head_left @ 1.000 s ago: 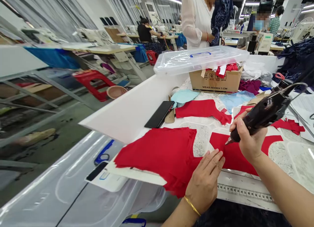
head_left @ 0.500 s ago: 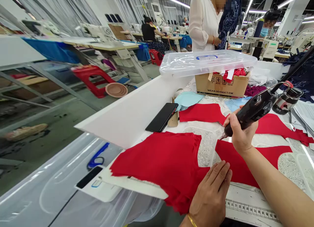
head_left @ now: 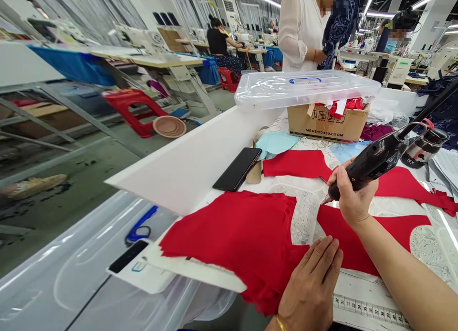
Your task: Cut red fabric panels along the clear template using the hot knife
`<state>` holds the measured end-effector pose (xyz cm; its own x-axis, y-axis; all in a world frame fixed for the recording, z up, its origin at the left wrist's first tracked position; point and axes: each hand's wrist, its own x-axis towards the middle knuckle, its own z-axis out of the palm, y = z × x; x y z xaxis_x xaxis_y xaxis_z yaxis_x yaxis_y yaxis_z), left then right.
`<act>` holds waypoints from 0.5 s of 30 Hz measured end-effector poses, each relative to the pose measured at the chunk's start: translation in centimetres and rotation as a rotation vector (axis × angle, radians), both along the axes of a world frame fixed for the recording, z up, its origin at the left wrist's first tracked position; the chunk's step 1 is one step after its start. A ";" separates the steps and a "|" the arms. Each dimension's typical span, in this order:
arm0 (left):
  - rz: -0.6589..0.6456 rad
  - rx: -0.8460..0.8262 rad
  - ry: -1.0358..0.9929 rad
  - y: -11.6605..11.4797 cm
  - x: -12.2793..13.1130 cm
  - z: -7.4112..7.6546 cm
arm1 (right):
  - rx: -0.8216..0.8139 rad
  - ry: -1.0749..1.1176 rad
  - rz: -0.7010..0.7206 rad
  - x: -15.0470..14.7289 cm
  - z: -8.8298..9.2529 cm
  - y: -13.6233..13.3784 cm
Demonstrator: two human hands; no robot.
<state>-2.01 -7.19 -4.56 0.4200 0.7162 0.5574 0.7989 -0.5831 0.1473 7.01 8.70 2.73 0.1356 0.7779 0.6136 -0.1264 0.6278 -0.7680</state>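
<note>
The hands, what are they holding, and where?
The right hand grips the black handheld tool around its lower body, near the tip. The left hand lies on red fabric, holding nothing.

The palm of the left hand (head_left: pixel 315 285) is hidden; the near edge crops its gold bracelet (head_left: pixel 280 322). The black tool (head_left: pixel 374 164) hides some fingers of the right hand (head_left: pixel 358 200), whose forearm (head_left: pixel 400 264) covers part of the red cloth (head_left: pixel 352 247). A far person (head_left: pixel 296 30) is cropped.

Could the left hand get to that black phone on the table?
Probably yes: the left hand seems to hold nothing. The red fabric stack lies between, but looks low enough to reach over, and nothing covers the black smartphone.
</note>
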 end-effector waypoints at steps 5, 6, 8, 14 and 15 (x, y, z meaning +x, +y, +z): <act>0.006 0.020 -0.013 0.0 0.2 0.2 | 0.017 0.062 0.075 -0.2 0.9 -2.2; 0.012 0.025 -0.012 0.0 0.2 0.2 | 0.020 0.061 0.093 -0.1 1.0 -2.5; 0.022 0.028 -0.007 0.0 0.3 0.2 | 0.019 0.061 0.109 -0.1 1.0 -2.9; 0.017 -0.001 0.004 0.0 0.3 -0.1 | 0.023 0.032 0.096 -0.2 1.0 -3.1; 0.018 0.003 -0.002 0.0 0.3 -0.1 | 0.033 0.023 0.090 -0.2 1.1 -3.1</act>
